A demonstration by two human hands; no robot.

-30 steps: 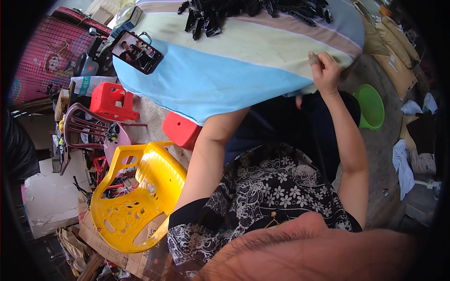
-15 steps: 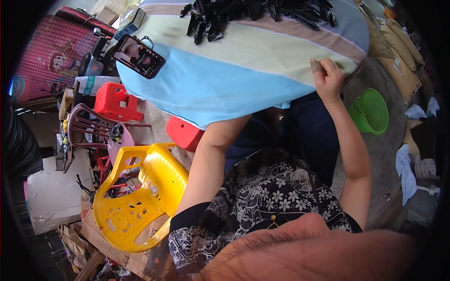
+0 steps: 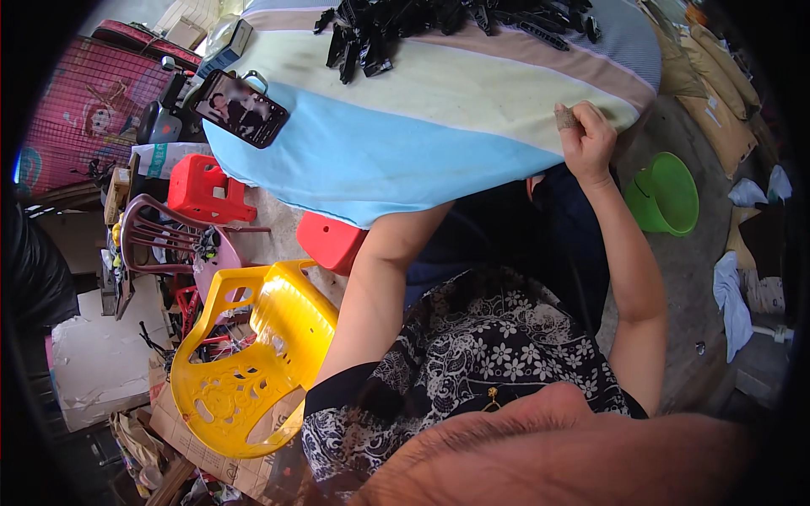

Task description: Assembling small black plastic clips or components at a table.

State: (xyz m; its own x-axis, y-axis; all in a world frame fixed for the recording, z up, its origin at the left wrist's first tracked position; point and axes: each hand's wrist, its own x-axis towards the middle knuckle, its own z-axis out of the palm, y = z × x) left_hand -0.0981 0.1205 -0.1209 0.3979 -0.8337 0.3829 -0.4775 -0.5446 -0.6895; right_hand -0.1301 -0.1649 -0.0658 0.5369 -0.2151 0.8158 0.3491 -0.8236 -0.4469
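Note:
My right hand (image 3: 588,142) rests on the right side of a striped cloth (image 3: 380,160) in blue, cream, brown and grey that covers a table. Its fingers are curled closed, and a tan wrap is around one of them. Whether they pinch something is hidden. My left forearm (image 3: 371,278) runs under the cloth's near blue edge, so the left hand is out of sight. Many small black plastic pieces (image 3: 359,38) lie in a heap at the table's far side. A phone (image 3: 240,108) with a lit screen is propped at the left.
Left of me stand a yellow plastic chair (image 3: 245,363), two red stools (image 3: 198,190) and a purplish chair (image 3: 156,236). A green bucket (image 3: 666,194) sits on the floor at right. Beyond it are brown sacks (image 3: 717,126). A blue box (image 3: 226,46) is behind the phone.
The cloth's near edge over my lap has drawn up slightly, showing a bit of red beneath. The phone's picture has changed. My right hand stays closed in nearly the same place.

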